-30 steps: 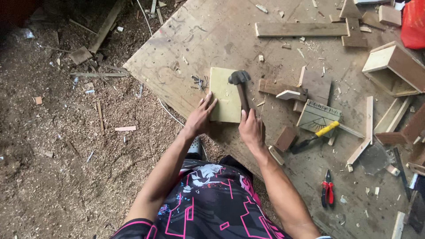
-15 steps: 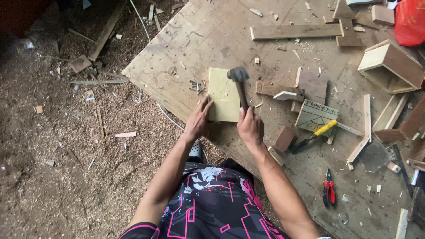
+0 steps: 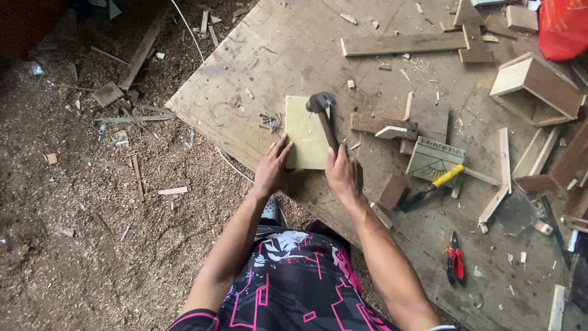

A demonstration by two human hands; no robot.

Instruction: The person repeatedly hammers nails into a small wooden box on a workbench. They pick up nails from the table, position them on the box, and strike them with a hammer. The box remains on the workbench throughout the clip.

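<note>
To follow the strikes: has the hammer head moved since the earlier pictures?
No. The hammer head sits at the far right corner of the pale board, same as before, held by the right hand.

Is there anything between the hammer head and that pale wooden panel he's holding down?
Nothing visible does. The hammer in the right hand has its head over the panel's top edge, and the left hand presses the lower left corner, away from it.

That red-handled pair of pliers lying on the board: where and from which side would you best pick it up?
Probably by the two red handles, from above. The pliers lie flat on the plywood board, handles toward the person, dark jaws pointing away. Bare board on both sides leaves room for fingers to close across the handles.
</note>
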